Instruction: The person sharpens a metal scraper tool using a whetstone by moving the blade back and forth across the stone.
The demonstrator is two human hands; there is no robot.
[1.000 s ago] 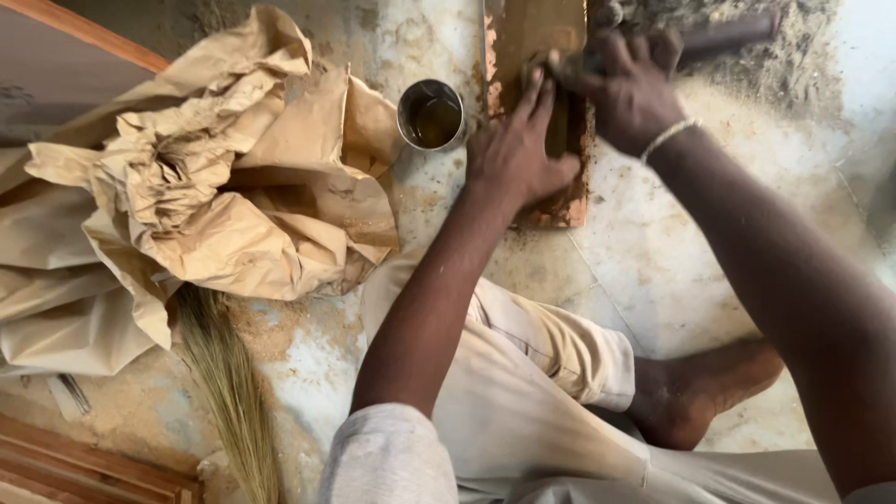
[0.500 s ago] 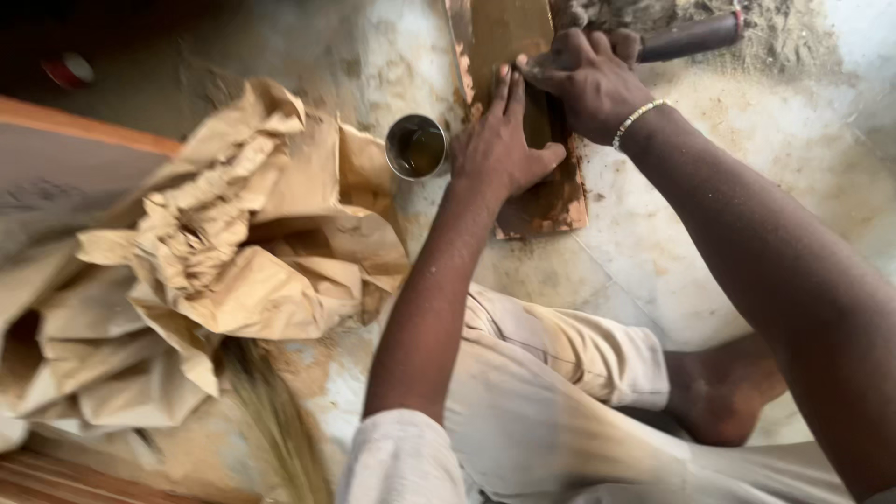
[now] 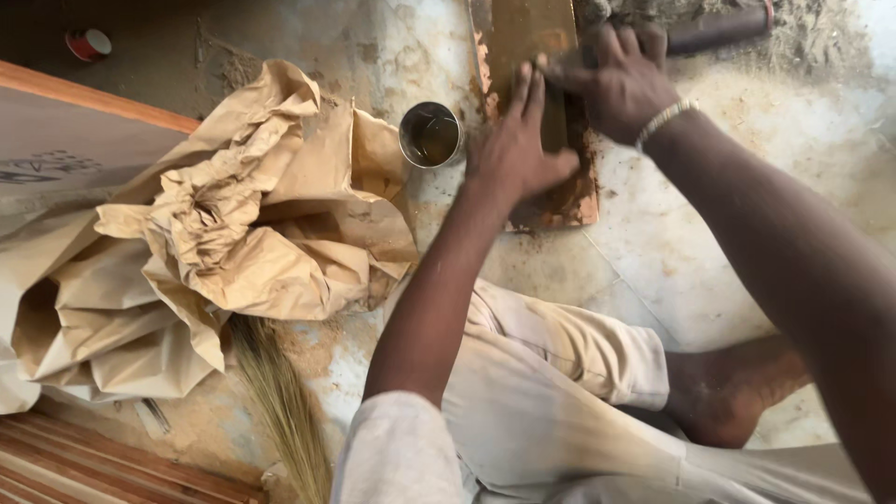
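Observation:
A long reddish-brown slab [image 3: 525, 35] lies on the stained floor, smeared with wet brown paste at its near end. My left hand [image 3: 516, 157] rests on it, fingers stretched out and pressing down on a dark flat tool blade [image 3: 555, 126]. My right hand [image 3: 623, 86] is closed around the same tool just beyond, and its dark round handle [image 3: 719, 28] sticks out to the upper right. A pale band circles my right wrist.
A small metal cup [image 3: 430, 133] stands just left of the slab. Crumpled brown paper [image 3: 233, 224] is heaped at left over a wooden board [image 3: 65, 131]. A straw broom [image 3: 280, 401] and wooden planks [image 3: 93, 467] lie lower left. My bare foot [image 3: 728, 392] is at right.
The view has swung down and right, showing more floor at the top left. Both hands stay on the tool and slab, shifting only slightly along it.

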